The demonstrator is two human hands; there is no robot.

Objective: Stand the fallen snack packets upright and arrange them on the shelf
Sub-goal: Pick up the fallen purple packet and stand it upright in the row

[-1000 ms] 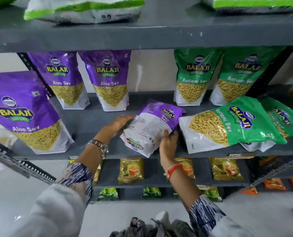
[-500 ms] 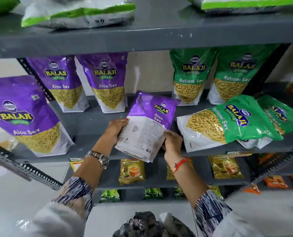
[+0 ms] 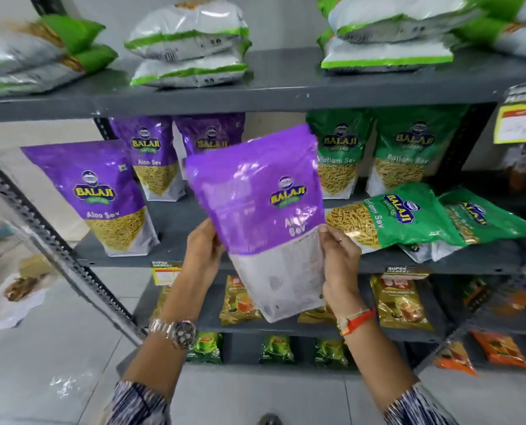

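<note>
I hold a purple Aloo Sev packet (image 3: 264,210) upright in the air in front of the middle shelf (image 3: 175,219), its back facing me. My left hand (image 3: 203,253) grips its left edge and my right hand (image 3: 339,259) its right edge. Three purple Aloo Sev packets stand on that shelf: one at the front left (image 3: 102,194), two at the back (image 3: 151,157), (image 3: 209,136). Two green Ratlami Sev packets (image 3: 339,154), (image 3: 408,151) stand at the back right. Two more green packets (image 3: 402,216), (image 3: 482,216) lie fallen on the shelf's front right.
The top shelf (image 3: 286,84) carries several white-and-green packets lying flat. Lower shelves hold small tea packets (image 3: 399,302). A slanted perforated metal bar (image 3: 50,237) crosses at the left. A yellow price tag (image 3: 519,121) hangs at the right. Pale floor tiles lie below.
Both hands have lifted the purple packet off the shelf and turned it from tilted to upright, closer to me. My view has tipped upward, showing the top shelf.
</note>
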